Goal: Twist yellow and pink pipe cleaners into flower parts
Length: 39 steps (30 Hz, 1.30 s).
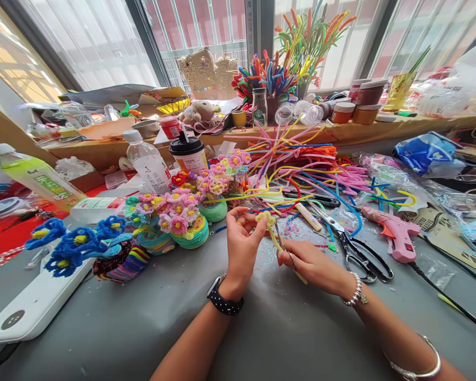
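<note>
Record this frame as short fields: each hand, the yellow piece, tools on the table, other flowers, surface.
Left hand: pinching a yellow fuzzy pipe-cleaner flower
Right hand: holding a slim silver metal tool, type unclear, beside the flower's stem
Yellow stem: trailing past the right fingers
Tools on table: black-handled metal scissors; pink plastic glue gun
Other flowers: blue fuzzy flowers and pink fuzzy flowers, left of the hands
Surface: smooth grey tabletop

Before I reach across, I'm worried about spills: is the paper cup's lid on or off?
On: the black lid covers the top of the paper cup, hiding its rim.
</note>
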Each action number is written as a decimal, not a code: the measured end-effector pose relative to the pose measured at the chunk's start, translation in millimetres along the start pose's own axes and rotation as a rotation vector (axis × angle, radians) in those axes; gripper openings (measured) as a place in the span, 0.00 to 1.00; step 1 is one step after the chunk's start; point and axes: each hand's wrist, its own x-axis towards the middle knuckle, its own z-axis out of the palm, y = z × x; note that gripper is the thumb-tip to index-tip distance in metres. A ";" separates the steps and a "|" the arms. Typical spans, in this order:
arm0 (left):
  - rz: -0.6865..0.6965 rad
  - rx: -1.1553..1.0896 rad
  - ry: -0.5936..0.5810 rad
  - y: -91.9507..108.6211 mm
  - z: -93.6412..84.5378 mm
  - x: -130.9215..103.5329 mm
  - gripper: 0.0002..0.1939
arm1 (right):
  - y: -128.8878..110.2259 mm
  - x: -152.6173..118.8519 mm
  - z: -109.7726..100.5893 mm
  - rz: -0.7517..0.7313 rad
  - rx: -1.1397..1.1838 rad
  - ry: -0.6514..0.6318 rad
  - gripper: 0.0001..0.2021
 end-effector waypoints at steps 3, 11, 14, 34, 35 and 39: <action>-0.010 -0.002 0.002 1.8 1.2 -0.3 0.18 | 0.4 0.1 0.1 -0.001 -0.003 0.004 0.18; -0.006 0.002 0.007 0.0 -0.7 0.8 0.19 | 0.7 2.2 0.0 -0.019 -0.034 0.047 0.18; 0.003 0.015 0.023 -1.3 -1.4 1.5 0.18 | -0.4 2.4 -1.1 -0.012 -0.034 0.068 0.18; 0.014 0.008 0.009 -0.9 -1.1 1.2 0.18 | 0.2 1.5 -2.8 0.021 -0.068 0.060 0.19; 0.013 0.011 0.010 -1.0 -1.5 1.4 0.18 | 0.3 1.7 -2.8 0.017 -0.064 0.067 0.19; 0.009 0.009 0.024 -1.8 -2.3 2.1 0.18 | 0.6 2.9 -3.5 0.027 -0.040 0.129 0.19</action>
